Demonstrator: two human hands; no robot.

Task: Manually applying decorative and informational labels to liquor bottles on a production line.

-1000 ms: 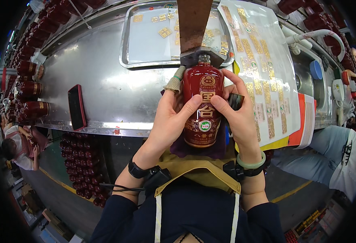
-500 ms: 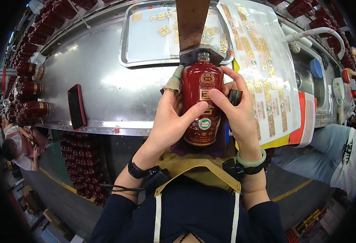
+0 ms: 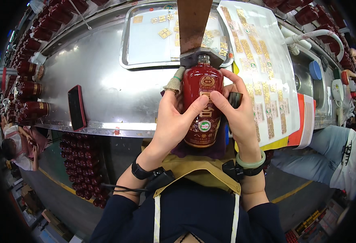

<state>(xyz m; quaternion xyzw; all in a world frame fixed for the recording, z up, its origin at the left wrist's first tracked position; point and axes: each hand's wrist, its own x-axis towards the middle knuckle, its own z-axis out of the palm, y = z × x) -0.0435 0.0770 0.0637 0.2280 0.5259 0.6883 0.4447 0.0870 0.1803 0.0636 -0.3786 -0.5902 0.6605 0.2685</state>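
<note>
A dark red glass bottle (image 3: pixel 202 81) with gold printing lies with its open neck pointing away from me. Both my hands clasp its sides. My left hand (image 3: pixel 173 119), a woven cover on one finger, has its thumb on the small gold label (image 3: pixel 206 96) on the front. From the right, my right hand (image 3: pixel 239 111) grips the bottle, its thumb tip close to the left one. A dark, shiny piece (image 3: pixel 235 99) sits by the right fingers; I cannot tell its kind. Under the bottle is a purple cloth (image 3: pixel 222 149). The fingers behind the bottle are partly hidden.
Past the neck stands a brown upright post (image 3: pixel 193 24) with a metal bracket. Behind it is a tray (image 3: pixel 145 56) of gold labels. Label sheets (image 3: pixel 263 77) lie right, a phone (image 3: pixel 77 107) left. Other people sit at both sides; more red bottles (image 3: pixel 34 109) stand left.
My left thumb has slid up over the small label, and its tip is now close to the right thumb. The bottle has hardly moved.
</note>
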